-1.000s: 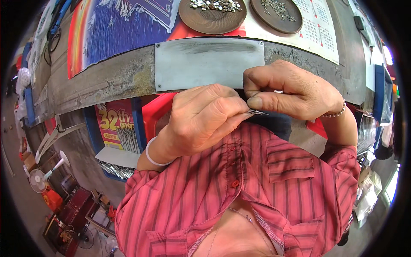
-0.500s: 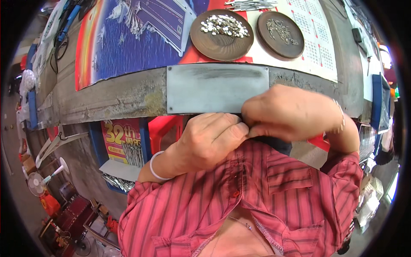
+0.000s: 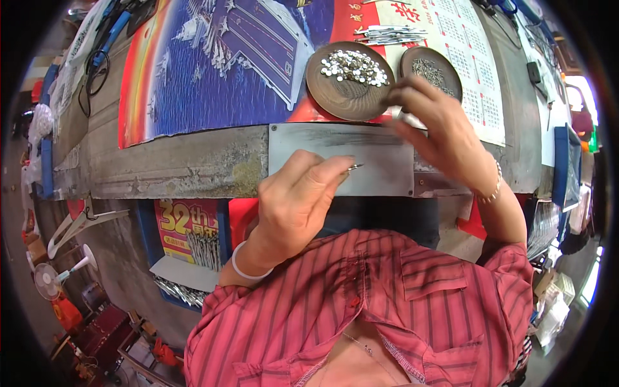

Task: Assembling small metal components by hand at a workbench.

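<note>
My left hand point(image 3: 298, 201) is closed in a pinch over the metal plate point(image 3: 383, 177) at the table's front edge. From its fingertips sticks the tip of a small, thin metal piece point(image 3: 355, 167); the rest is hidden. Beyond the plate, my right hand point(image 3: 442, 126) reaches over the table with fingers apart and somewhat blurred, and I see nothing in it. It is nearest to two round brown dishes. The larger dish point(image 3: 338, 102) holds small white and brownish discs point(image 3: 356, 67). Tiny metal pins point(image 3: 431, 72) lie in the smaller dish point(image 3: 407, 63), partly behind my right hand.
A bundle of slim metal pieces point(image 3: 393, 35) lies behind the dishes. A blue poster point(image 3: 193, 97) and a calendar sheet point(image 3: 483, 97) cover the tabletop. Below the table at left, a blue-edged tray point(image 3: 222, 226) holds metal pieces. A fan point(image 3: 48, 280) stands farther left.
My hands, together at the table edge before, have come apart. The right one moved away toward the dishes and opened; the left one now holds the metal piece over the plate. The view has tilted slightly.
</note>
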`<state>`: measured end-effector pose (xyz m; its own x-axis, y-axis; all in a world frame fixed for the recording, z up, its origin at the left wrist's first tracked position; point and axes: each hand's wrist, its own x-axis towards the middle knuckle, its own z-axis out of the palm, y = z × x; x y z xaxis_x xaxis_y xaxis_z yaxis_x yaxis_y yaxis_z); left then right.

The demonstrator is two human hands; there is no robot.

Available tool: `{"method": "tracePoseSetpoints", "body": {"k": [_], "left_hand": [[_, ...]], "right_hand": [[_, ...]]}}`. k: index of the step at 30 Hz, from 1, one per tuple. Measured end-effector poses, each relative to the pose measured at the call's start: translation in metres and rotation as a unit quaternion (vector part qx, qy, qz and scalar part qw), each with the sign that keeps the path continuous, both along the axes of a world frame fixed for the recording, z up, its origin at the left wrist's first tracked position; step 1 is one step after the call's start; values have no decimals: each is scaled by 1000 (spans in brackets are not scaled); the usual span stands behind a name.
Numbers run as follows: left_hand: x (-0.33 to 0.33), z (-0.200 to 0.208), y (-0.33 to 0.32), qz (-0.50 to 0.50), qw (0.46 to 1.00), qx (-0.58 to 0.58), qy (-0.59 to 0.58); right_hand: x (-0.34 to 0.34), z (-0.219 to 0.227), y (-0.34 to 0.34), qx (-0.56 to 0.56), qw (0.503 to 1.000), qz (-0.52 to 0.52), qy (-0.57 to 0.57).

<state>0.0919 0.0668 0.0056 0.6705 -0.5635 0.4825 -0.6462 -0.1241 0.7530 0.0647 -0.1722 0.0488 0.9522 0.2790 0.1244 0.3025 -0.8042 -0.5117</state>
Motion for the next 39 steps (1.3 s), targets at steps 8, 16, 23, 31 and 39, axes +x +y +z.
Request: {"method": "tracePoseSetpoints", "body": {"k": [8,16,23,31,39], "left_hand": [[-11,-3,5,28,983,-53,175],[-11,-6,9,19,961,-78,265],[-18,-1,4,-11,917,-150,368],[-32,-3,-10,-36,855,-225,466],[-45,-3,-39,-94,798,-252,539]], "right_hand": [[15,-33,-8,-173,980,-31,-97],[14,-26,8,-126,988,32,-81],[18,-23,6,-157,975,108,-118],[-28,-6,22,286,958,15,28],[-69,-25,30,404,909,-96,-14]]}}
